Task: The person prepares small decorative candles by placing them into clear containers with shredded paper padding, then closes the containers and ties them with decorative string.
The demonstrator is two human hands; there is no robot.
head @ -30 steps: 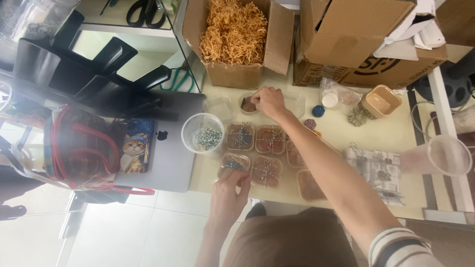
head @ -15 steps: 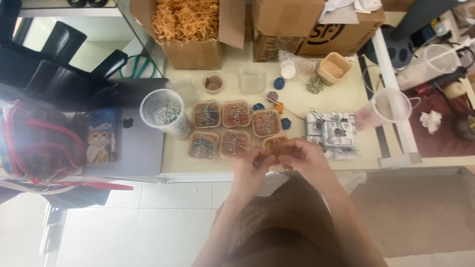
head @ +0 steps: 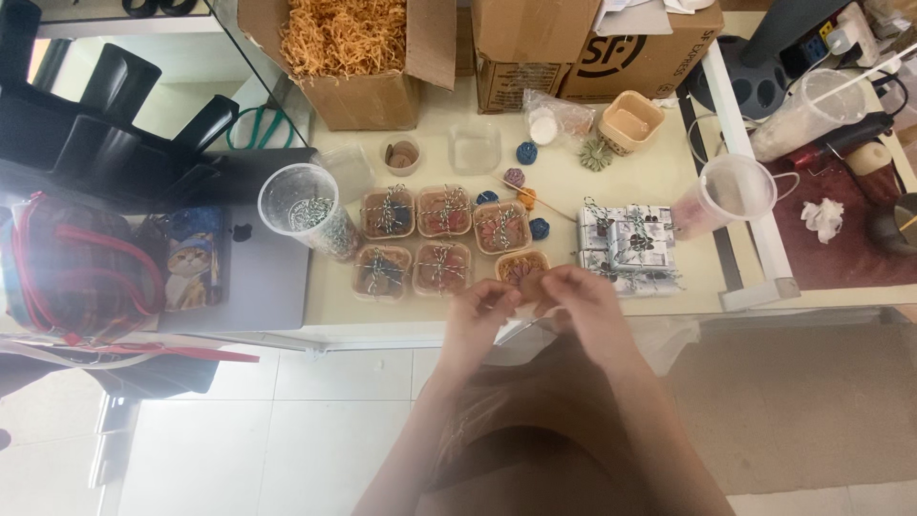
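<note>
Small clear box (head: 521, 267): brown contents, untied, at table edge; both hands (head: 540, 301) together, pinching it.

Your table (head: 430, 306) is pale cream. The small tubs (head: 442, 212) on it are clear with pinkish-brown fillings, each crossed by black-and-white twisted twine. The wrapped bundle (head: 630, 250) beside them is grey-white print under the same twine. The cardboard box (head: 349, 57) is brown, filled with orange-yellow shredded paper. The bag (head: 76, 268) is dark plaid with red straps.
</note>
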